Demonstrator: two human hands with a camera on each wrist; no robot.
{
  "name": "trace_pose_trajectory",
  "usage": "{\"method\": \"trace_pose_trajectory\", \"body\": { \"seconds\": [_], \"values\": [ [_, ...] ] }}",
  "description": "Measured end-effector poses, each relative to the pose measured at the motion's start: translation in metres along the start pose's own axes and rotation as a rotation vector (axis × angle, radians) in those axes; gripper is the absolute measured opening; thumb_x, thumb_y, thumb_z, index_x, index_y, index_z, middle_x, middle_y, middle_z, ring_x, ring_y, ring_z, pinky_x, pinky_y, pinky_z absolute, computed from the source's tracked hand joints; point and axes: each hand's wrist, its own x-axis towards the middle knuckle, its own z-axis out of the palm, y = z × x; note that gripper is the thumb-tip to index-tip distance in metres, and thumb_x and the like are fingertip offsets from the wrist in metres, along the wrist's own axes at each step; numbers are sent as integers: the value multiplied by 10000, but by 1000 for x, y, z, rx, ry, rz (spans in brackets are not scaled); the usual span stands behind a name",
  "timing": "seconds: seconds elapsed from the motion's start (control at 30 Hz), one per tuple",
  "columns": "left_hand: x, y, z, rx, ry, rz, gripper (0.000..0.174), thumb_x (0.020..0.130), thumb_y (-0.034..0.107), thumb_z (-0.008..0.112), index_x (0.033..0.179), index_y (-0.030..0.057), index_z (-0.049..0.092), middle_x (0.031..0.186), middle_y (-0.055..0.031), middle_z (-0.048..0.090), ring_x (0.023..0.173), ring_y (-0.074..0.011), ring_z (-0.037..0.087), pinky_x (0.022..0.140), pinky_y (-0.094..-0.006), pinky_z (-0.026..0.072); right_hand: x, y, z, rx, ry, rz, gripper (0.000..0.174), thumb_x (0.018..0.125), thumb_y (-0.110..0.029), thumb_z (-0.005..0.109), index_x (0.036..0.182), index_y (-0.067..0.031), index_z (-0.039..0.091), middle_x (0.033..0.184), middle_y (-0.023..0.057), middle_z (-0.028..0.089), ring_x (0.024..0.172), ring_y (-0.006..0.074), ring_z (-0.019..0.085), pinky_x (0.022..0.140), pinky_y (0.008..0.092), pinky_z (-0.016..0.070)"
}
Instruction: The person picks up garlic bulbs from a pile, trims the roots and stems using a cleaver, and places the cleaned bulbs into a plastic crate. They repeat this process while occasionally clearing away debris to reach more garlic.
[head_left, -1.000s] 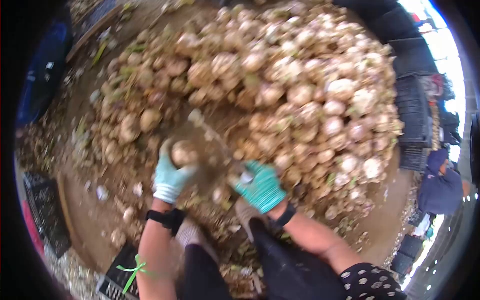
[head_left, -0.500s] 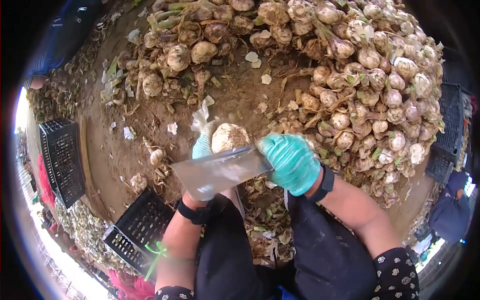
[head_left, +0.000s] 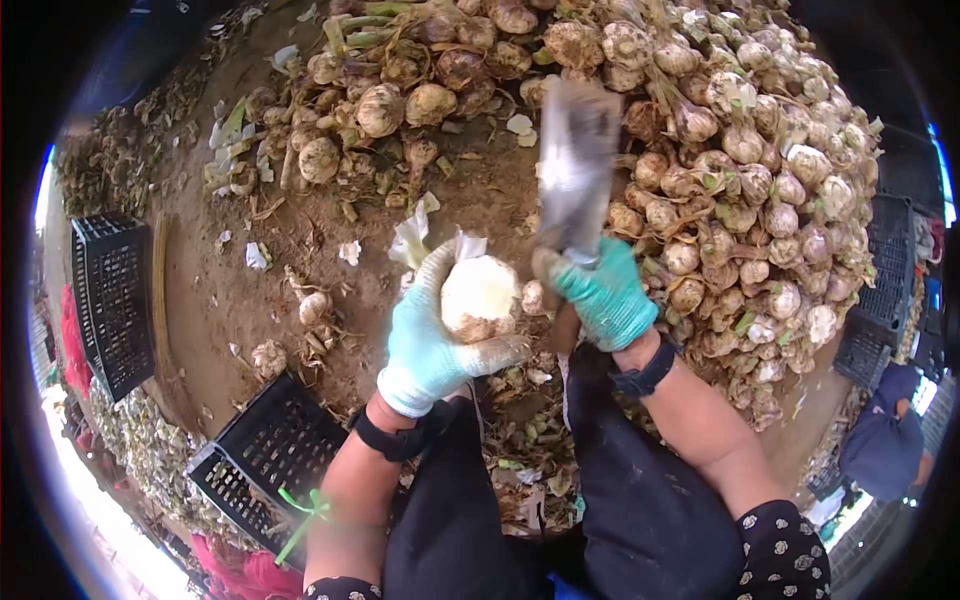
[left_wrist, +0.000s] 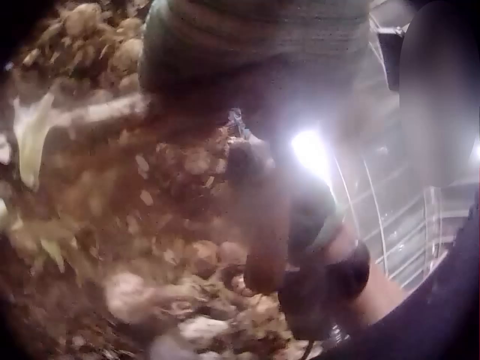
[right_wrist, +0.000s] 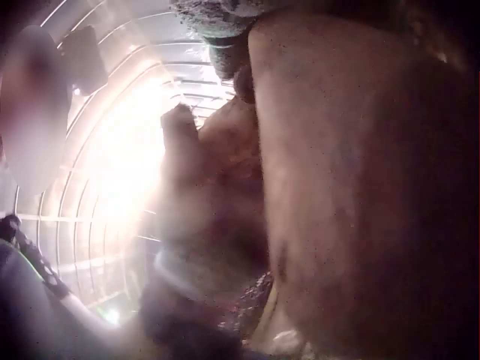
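Note:
In the head view my gloved left hand (head_left: 430, 335) grips a large garlic bulb (head_left: 480, 297), its fingers and thumb curled round it and a smooth white face turned up. Loose papery skin (head_left: 410, 240) hangs by the fingertips. To the right, my gloved right hand (head_left: 605, 295) holds a wide-bladed knife (head_left: 577, 160) by its handle, the blurred blade pointing up and away from the bulb. The left wrist view shows a blurred glove (left_wrist: 255, 52). A broad brown surface fills much of the right wrist view, too close to identify.
A large heap of garlic (head_left: 740, 180) spreads across the back and right. Black crates stand at the left (head_left: 115, 310), lower left (head_left: 270, 450) and right (head_left: 885, 260). Skin scraps and a few bulbs lie on the dirt floor (head_left: 200, 260). Someone in dark clothing (head_left: 885, 445) is at the far right.
The knife has swung from lying across the front of the bulb to pointing up, away from it. The bulb now shows a smooth white face, and the left hand has moved slightly right.

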Motion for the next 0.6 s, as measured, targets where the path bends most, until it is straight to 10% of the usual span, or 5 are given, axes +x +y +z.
{"method": "trace_pose_trajectory", "body": {
  "seconds": [0.13,0.27,0.37,0.5,0.6],
  "values": [
    [2,4,-8,713,1,296,1031,404,258,863,1237,-41,333,1105,-118,502,1012,-191,494,889,-301,398,-6,9,8,9,-97,198,264,696,-201,717,839,-6,611,623,8,569,513,59,505,469,213,398],
    [-6,-9,-18,-131,299,-15,666,691,191,696,1221,-32,359,1095,-139,510,979,-235,525,865,-310,421,-11,3,4,-363,-209,-68,311,677,-233,731,869,-23,605,649,26,589,570,77,528,523,238,424],
    [-5,-11,-20,-677,37,-395,434,776,45,542,1173,-60,403,983,-104,562,836,-197,583,744,-289,485,-14,-3,8,-520,-241,-232,325,672,-240,731,876,-23,601,673,69,598,584,123,545,555,273,438],
    [-8,-11,-17,-155,41,-212,345,738,29,599,1066,-41,520,971,-91,577,823,-151,562,746,-265,463,-2,10,2,-957,-142,-618,239,667,-159,654,860,-39,582,692,119,574,609,244,569,571,346,454],
    [-8,-7,-23,22,112,-119,317,714,9,601,1024,-31,555,931,-70,597,795,-121,564,719,-239,457,18,46,-17,-1087,-146,-528,226,658,-127,627,861,-39,582,702,150,581,637,317,572,567,362,462]
  ]
}}
